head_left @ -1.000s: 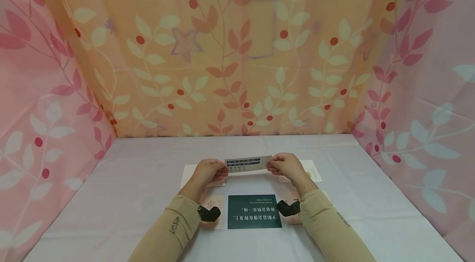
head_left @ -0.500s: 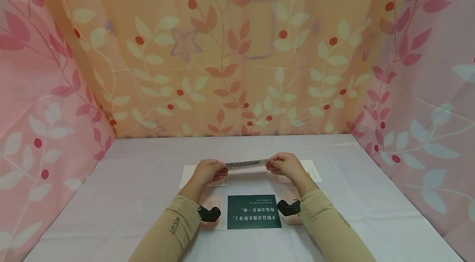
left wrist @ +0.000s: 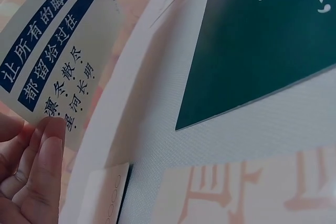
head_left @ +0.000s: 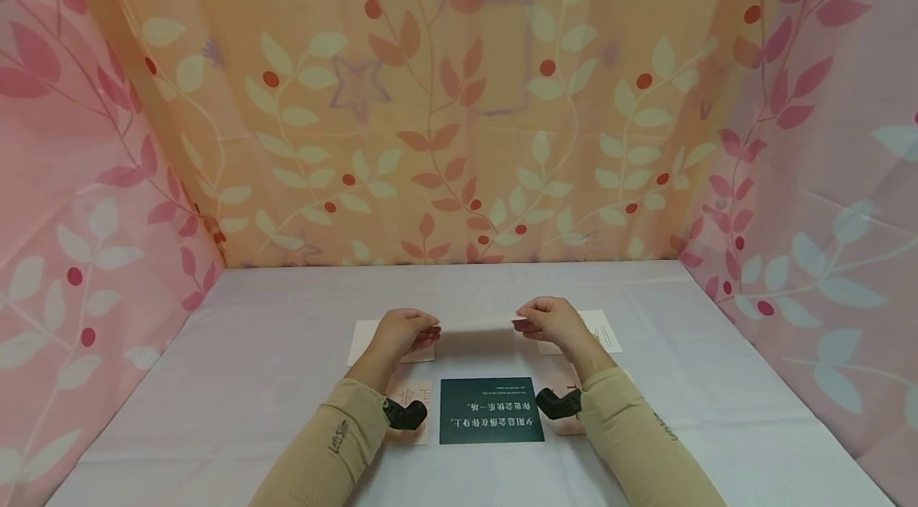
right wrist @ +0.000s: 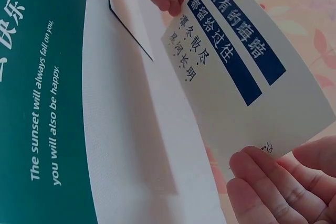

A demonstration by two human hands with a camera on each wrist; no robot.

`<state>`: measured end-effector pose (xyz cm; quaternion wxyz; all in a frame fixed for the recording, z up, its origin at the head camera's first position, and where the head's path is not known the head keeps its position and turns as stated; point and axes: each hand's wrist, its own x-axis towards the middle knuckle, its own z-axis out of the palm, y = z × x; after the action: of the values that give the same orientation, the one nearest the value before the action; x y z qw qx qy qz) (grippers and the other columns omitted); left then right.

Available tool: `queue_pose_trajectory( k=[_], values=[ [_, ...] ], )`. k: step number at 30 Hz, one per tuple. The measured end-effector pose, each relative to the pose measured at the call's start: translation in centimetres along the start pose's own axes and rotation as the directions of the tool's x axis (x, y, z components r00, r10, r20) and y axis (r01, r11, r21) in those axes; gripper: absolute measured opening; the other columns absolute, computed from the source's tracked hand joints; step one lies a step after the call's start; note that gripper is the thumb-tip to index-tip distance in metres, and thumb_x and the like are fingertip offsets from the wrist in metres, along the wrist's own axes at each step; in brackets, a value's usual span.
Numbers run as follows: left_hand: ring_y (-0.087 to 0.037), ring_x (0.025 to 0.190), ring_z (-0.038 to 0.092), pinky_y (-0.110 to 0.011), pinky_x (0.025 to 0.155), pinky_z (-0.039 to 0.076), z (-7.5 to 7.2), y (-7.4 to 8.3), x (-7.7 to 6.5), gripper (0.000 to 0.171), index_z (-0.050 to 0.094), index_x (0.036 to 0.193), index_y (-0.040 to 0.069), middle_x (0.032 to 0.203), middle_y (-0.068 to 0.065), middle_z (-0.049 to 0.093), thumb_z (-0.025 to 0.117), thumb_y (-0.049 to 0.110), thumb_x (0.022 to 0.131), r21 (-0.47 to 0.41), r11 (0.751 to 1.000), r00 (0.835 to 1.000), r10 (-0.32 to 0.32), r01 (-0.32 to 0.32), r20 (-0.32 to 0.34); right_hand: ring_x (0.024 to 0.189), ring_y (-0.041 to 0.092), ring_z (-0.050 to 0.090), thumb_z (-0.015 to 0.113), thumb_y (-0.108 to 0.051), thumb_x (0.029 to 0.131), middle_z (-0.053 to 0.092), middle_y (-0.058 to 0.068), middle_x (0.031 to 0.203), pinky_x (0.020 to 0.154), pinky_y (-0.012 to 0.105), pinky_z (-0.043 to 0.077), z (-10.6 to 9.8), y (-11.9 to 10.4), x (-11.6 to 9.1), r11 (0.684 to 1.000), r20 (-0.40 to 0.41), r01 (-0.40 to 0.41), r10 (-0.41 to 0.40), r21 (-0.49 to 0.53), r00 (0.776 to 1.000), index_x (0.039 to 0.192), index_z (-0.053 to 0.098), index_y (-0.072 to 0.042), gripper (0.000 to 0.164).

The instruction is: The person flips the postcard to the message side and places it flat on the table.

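Between my two hands a white postcard (right wrist: 231, 77) is held up above the table, bowed slightly. Blue bands and dark Chinese writing cover part of its face in both wrist views. From the head it appears almost edge-on, as a thin pale strip. My left hand (head_left: 402, 329) pinches one end of it between thumb and fingers. At the opposite end my right hand (head_left: 555, 322) pinches it likewise. Below and nearer lies a dark green postcard (head_left: 492, 410) with white writing, touched by neither hand.
Beside the green card lie a peach card (head_left: 410, 411) on the left and a pinkish card (head_left: 562, 373) on the right, both partly under the wrists. Farther back are two white cards, left (head_left: 362, 338) and right (head_left: 604, 332). A white cloth (head_left: 215, 379) covers the table; patterned curtains (head_left: 459, 132) surround it.
The held postcard has tipped from showing its printed face to lying nearly edge-on in the head view. Both hands keep almost the same place and grip; the cards on the table stay put.
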<state>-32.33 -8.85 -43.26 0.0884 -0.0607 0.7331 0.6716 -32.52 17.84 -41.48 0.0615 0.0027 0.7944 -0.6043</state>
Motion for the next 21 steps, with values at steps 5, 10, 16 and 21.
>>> queue_pose_trajectory(
  k=[5,10,16,21],
  values=[
    [-0.021,0.074,0.064,-0.03,0.067,0.054,0.09,-0.18,0.1,0.016,0.068,0.092,0.0,0.083,-0.01,0.066,0.064,0.014,0.084,0.025,0.999,0.999,0.023,-0.023,-0.029,0.077,0.022,0.065,0.061,-0.01,0.087,0.064,0.013,0.092,0.073,0.036,0.054,-0.01,0.43,0.12,1.0,0.006,0.03,-0.03,-0.008,1.0,0.095,0.064,0.005,0.017],
    [-0.017,0.071,0.062,-0.03,0.067,0.054,0.13,-0.25,0.08,0.012,0.068,0.09,0.003,0.088,-0.009,0.064,0.066,0.012,0.082,0.08,0.996,0.998,0.047,-0.044,-0.045,0.072,0.016,0.062,0.063,-0.008,0.085,0.066,0.011,0.09,0.069,0.033,0.054,0.06,0.7,0.18,0.999,0.006,0.031,-0.031,-0.033,0.999,0.096,0.064,0.004,0.017],
    [-0.018,0.071,0.063,-0.03,0.067,0.054,0.22,-0.27,0.07,0.011,0.067,0.093,0.004,0.087,-0.012,0.061,0.065,0.008,0.083,0.08,0.996,0.997,0.037,-0.032,-0.062,0.07,0.017,0.06,0.062,-0.008,0.085,0.066,0.009,0.083,0.067,0.032,0.054,0.15,0.49,0.07,0.997,-0.015,0.024,-0.025,-0.076,1.0,0.096,0.065,0.001,0.014],
    [-0.018,0.069,0.062,-0.031,0.066,0.054,0.37,-0.22,0.07,0.015,0.064,0.097,0.005,0.086,-0.013,0.06,0.065,0.006,0.082,0.074,0.997,0.997,0.018,-0.012,-0.075,0.067,0.018,0.057,0.063,-0.005,0.083,0.063,0.008,0.078,0.065,0.033,0.054,0.39,0.5,0.08,0.994,-0.038,0.017,-0.021,-0.105,0.999,0.092,0.063,-0.001,0.01]
  ],
)
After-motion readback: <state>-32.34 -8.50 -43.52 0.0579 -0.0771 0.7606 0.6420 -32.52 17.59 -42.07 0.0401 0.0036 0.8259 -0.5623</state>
